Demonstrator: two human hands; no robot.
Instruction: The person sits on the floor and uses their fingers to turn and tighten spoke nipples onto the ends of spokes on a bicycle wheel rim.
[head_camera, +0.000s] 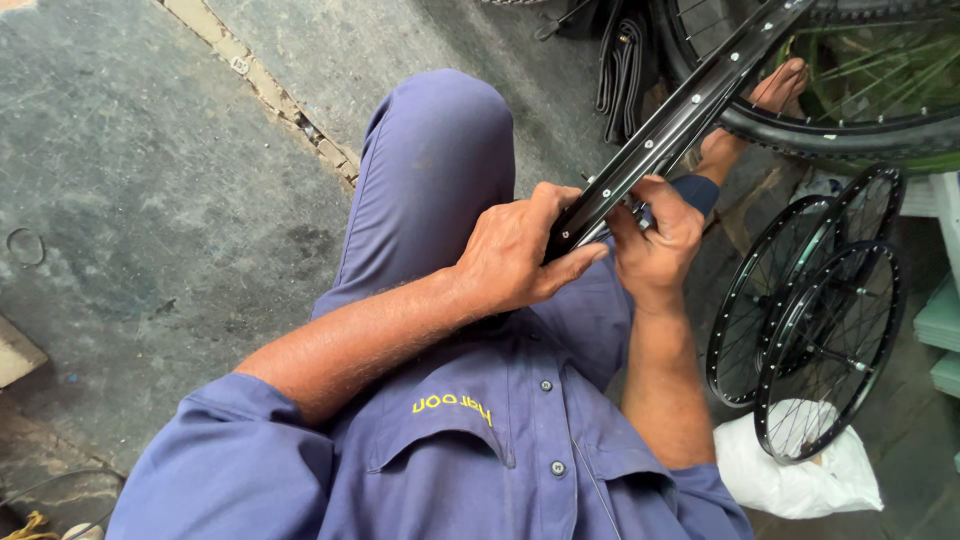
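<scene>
A: Where's the rim rn, and which hand's got it?

B: Black bicycle rim (668, 128) lies across my lap. Near end is in my left hand (520, 255), and from there it runs up and to the right, far end going out of view at the top. So the long axis is a diagonal, near-left to far-right.

A: Left hand spread or shut?

B: Curled shut round the rim's near end. Fingers wrapped over the top edge, thumb (575, 268) pressed along the underside and pointing right. Firm hold, not a pinch.

A: And the right?

B: Right hand (655, 240) sits just to the right of the left one, touching the same rim from below and behind. Fingers bunched together on smth small and metallic at the rim's inner face. Can't tell what it is, too hidden. Pressed together, not spread.

A: Which hand's nearer the end of the rim?

B: Left, it's on the near end. Right is one step farther along. Both close to my chest, above my right thigh.

A: Rest of the place?

B: I'm seated in blue work clothes, left knee (440, 120) raised ahead. Bare foot (775, 90) is out far right, by a big tyred wheel (850, 130). Two small black spoked wheels (810, 320) lean at the right, well apart from my hands, w/ a white plastic bag (800, 480) under them. Grey concrete floor (150, 200) off to the left.
</scene>
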